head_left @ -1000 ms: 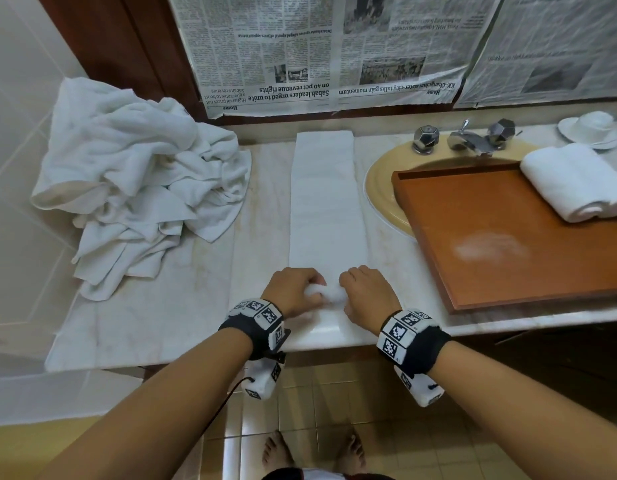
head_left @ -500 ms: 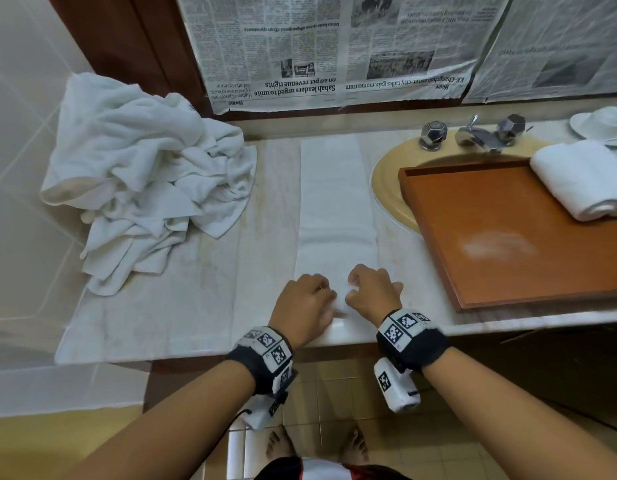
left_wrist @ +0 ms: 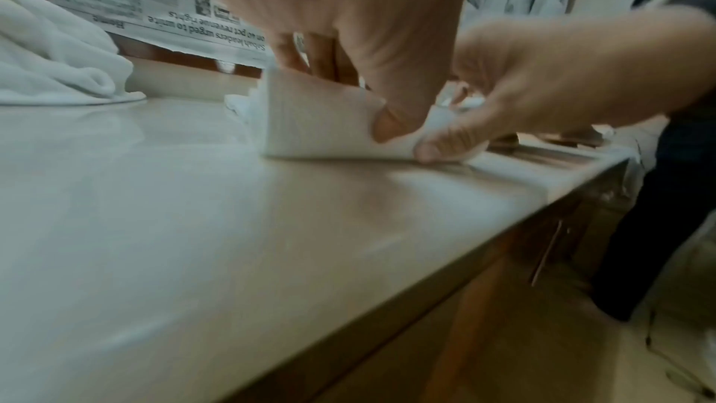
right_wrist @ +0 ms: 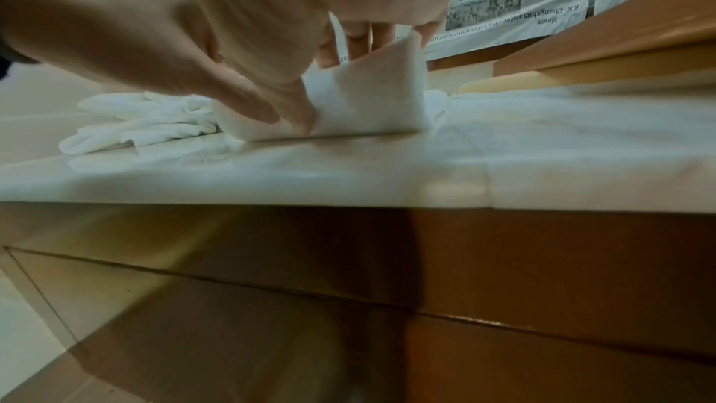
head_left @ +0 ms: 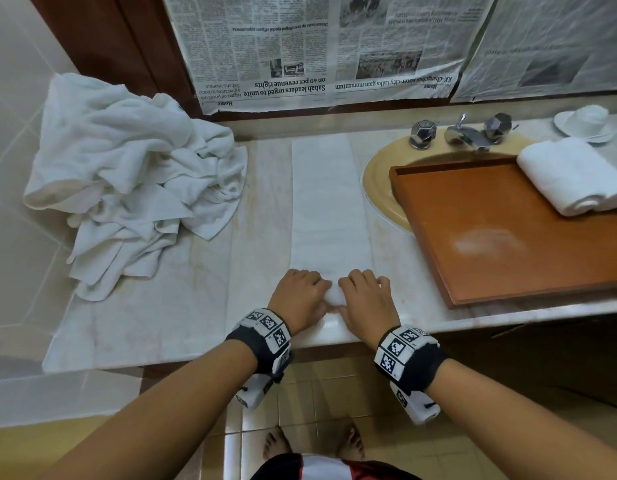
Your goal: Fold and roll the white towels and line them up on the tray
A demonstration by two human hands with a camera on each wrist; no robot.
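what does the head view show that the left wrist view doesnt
Only the head view shows the tray, the rolled towel on it, the faucet and the full folded strip.
Only the left wrist view shows both thumbs tucked under the strip's near end, with the cabinet front below.
Both show the left hand, right hand, towel pile and newspaper.
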